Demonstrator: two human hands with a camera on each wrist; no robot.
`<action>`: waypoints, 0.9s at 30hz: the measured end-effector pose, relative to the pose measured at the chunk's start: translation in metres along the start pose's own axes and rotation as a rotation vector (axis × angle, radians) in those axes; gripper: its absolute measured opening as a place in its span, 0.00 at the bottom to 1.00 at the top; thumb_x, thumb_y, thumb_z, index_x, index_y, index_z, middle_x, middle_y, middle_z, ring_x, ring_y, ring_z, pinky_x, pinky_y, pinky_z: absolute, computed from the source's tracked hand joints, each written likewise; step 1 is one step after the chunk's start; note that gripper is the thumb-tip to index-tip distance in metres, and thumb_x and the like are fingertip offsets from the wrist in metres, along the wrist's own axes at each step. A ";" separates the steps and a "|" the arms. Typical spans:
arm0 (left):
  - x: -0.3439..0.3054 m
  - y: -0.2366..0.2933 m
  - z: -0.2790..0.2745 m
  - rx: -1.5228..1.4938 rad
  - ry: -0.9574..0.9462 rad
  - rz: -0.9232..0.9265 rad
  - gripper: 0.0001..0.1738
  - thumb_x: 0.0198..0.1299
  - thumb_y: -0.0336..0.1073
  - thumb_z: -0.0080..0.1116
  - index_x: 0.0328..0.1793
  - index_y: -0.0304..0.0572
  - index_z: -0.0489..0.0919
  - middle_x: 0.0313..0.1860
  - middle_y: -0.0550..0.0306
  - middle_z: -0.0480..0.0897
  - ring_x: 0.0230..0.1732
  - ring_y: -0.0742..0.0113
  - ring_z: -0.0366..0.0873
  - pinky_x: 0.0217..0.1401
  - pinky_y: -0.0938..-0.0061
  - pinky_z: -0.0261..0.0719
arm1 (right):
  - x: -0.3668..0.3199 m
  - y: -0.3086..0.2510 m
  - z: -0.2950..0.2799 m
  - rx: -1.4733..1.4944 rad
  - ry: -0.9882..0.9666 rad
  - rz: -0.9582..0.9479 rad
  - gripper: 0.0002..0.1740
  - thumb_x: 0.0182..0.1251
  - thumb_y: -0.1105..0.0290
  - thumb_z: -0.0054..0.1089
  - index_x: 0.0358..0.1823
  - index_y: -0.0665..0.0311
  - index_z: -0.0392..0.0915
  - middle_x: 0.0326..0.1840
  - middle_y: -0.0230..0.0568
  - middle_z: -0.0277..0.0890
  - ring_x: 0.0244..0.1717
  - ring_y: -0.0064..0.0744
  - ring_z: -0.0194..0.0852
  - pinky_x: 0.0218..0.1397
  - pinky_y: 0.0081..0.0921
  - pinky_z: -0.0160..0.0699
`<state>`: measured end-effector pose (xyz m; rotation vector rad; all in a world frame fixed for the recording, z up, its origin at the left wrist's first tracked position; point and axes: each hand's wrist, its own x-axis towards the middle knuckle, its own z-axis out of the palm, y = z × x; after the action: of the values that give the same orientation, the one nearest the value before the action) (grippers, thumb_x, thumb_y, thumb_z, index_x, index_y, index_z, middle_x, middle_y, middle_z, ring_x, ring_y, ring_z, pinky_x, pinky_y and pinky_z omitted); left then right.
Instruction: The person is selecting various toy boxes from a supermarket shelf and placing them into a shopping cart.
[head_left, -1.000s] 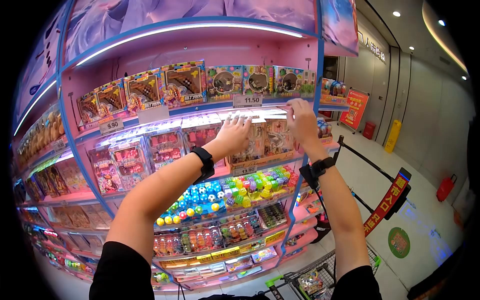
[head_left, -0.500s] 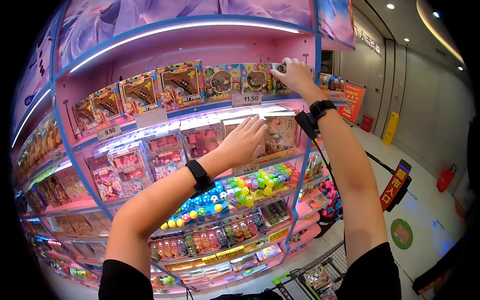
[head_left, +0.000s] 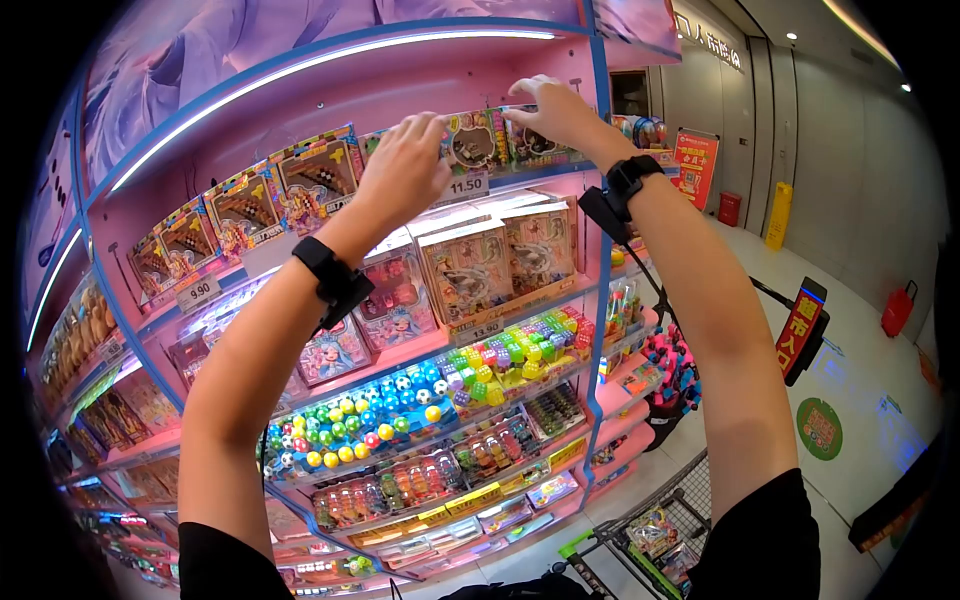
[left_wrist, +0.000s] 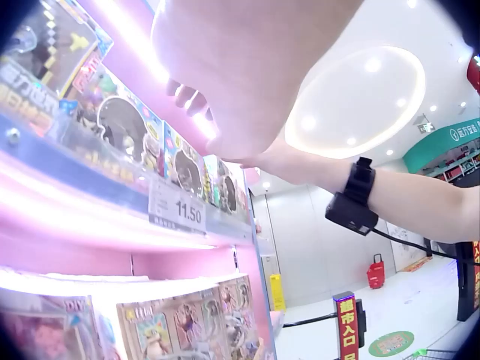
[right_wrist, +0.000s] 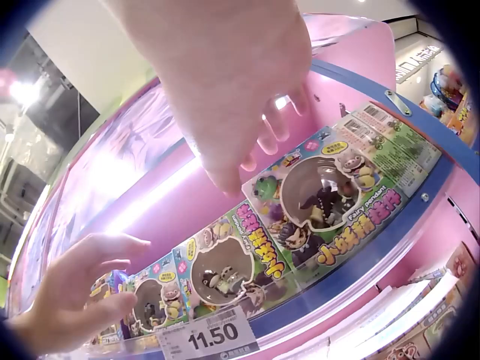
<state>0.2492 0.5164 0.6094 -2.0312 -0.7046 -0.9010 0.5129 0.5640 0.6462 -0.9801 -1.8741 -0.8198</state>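
On the top shelf stand boxes with dark oval windows, the rightmost (head_left: 535, 145) (right_wrist: 319, 199) beside a similar box (head_left: 475, 140) (right_wrist: 221, 277). My right hand (head_left: 560, 115) (right_wrist: 225, 82) is at the rightmost box's upper left corner, fingers slightly bent near its top edge; contact is unclear. Raised in front of the boxes to the left, my left hand (head_left: 405, 168) (left_wrist: 232, 67) (right_wrist: 82, 300) has its fingers loosely spread and holds nothing. A price label (head_left: 468, 187) (left_wrist: 178, 206) (right_wrist: 212, 337) reading 11.50 hangs on the shelf edge below.
Packaged sets (head_left: 465, 270) stand on the shelf below, above colourful balls (head_left: 350, 425) and dice (head_left: 520, 350). A cart (head_left: 640, 540) holding packages is at the lower right, near a barrier post with a red sign (head_left: 800, 335).
My left hand has risen from the second shelf to the top-shelf boxes. My right hand has moved up from below the top shelf to the rightmost box. The head view has shifted.
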 end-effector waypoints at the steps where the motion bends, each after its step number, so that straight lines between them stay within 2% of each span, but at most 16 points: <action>1: 0.004 -0.008 0.001 0.044 0.010 -0.005 0.28 0.60 0.35 0.57 0.66 0.32 0.68 0.62 0.39 0.74 0.67 0.45 0.70 0.71 0.56 0.68 | 0.007 -0.005 0.004 0.043 -0.058 0.002 0.23 0.66 0.57 0.61 0.55 0.67 0.78 0.55 0.54 0.79 0.54 0.50 0.79 0.60 0.43 0.76; 3: 0.008 -0.018 0.002 0.090 -0.036 -0.036 0.31 0.59 0.36 0.57 0.67 0.28 0.67 0.61 0.38 0.74 0.67 0.45 0.70 0.70 0.58 0.68 | 0.021 -0.013 0.008 0.119 -0.169 0.016 0.22 0.66 0.61 0.59 0.57 0.66 0.78 0.55 0.55 0.79 0.54 0.50 0.79 0.61 0.42 0.76; 6: 0.010 -0.021 0.005 0.111 -0.133 -0.071 0.32 0.58 0.37 0.58 0.66 0.25 0.68 0.59 0.38 0.75 0.64 0.45 0.72 0.69 0.59 0.69 | 0.036 -0.044 0.001 0.230 -0.358 0.243 0.22 0.65 0.66 0.56 0.60 0.63 0.77 0.57 0.54 0.78 0.53 0.49 0.81 0.60 0.40 0.77; 9: 0.012 -0.020 0.003 0.122 -0.196 -0.089 0.31 0.56 0.37 0.60 0.64 0.25 0.69 0.57 0.38 0.76 0.61 0.44 0.74 0.67 0.59 0.71 | 0.050 -0.045 0.028 0.062 -0.283 -0.033 0.22 0.65 0.68 0.54 0.61 0.62 0.77 0.57 0.54 0.79 0.50 0.48 0.82 0.58 0.39 0.78; 10: 0.013 -0.021 0.002 0.121 -0.209 -0.082 0.31 0.56 0.37 0.60 0.64 0.25 0.69 0.57 0.38 0.77 0.61 0.44 0.74 0.66 0.59 0.72 | 0.052 -0.046 0.022 0.158 -0.442 -0.043 0.22 0.65 0.66 0.55 0.59 0.64 0.79 0.54 0.53 0.81 0.51 0.49 0.81 0.58 0.39 0.78; 13: 0.015 -0.024 0.002 0.099 -0.232 -0.086 0.32 0.55 0.36 0.61 0.64 0.25 0.69 0.57 0.38 0.77 0.61 0.43 0.74 0.66 0.59 0.72 | 0.052 -0.050 0.019 0.224 -0.401 0.003 0.21 0.65 0.63 0.57 0.55 0.65 0.80 0.49 0.52 0.83 0.51 0.47 0.82 0.57 0.37 0.78; 16: 0.012 -0.025 0.003 0.074 -0.227 -0.087 0.33 0.55 0.36 0.61 0.65 0.25 0.69 0.58 0.37 0.76 0.61 0.43 0.73 0.67 0.59 0.71 | 0.056 -0.037 0.018 0.305 -0.441 0.014 0.22 0.63 0.60 0.61 0.56 0.65 0.80 0.49 0.50 0.82 0.51 0.45 0.80 0.56 0.35 0.78; 18: 0.014 -0.025 0.001 0.068 -0.229 -0.089 0.33 0.54 0.36 0.62 0.65 0.25 0.69 0.59 0.37 0.76 0.62 0.43 0.73 0.67 0.59 0.71 | 0.052 -0.034 0.023 0.306 -0.391 -0.017 0.23 0.61 0.60 0.65 0.55 0.64 0.79 0.48 0.49 0.81 0.51 0.44 0.79 0.57 0.34 0.77; 22: 0.014 -0.019 -0.005 0.057 -0.260 -0.105 0.34 0.55 0.36 0.62 0.66 0.25 0.68 0.60 0.38 0.75 0.64 0.44 0.71 0.68 0.59 0.70 | 0.049 -0.042 0.013 0.181 -0.430 -0.130 0.28 0.52 0.61 0.73 0.55 0.62 0.79 0.48 0.46 0.77 0.53 0.45 0.75 0.58 0.34 0.74; 26: 0.011 -0.026 -0.001 0.027 -0.259 -0.056 0.36 0.58 0.38 0.61 0.69 0.25 0.65 0.65 0.35 0.71 0.70 0.43 0.67 0.73 0.59 0.65 | 0.057 -0.040 0.013 0.124 -0.423 -0.160 0.29 0.48 0.63 0.77 0.54 0.64 0.79 0.46 0.44 0.76 0.52 0.42 0.76 0.58 0.33 0.73; 27: 0.008 -0.030 0.006 0.068 -0.167 -0.026 0.36 0.58 0.39 0.60 0.68 0.23 0.66 0.66 0.32 0.70 0.71 0.42 0.65 0.74 0.59 0.64 | 0.061 -0.040 0.007 0.121 -0.402 -0.187 0.30 0.48 0.64 0.77 0.53 0.64 0.79 0.45 0.44 0.77 0.51 0.42 0.76 0.57 0.33 0.74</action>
<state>0.2336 0.5387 0.6260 -2.0567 -0.8427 -0.7172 0.4553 0.5698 0.6906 -0.9550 -2.3596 -0.6377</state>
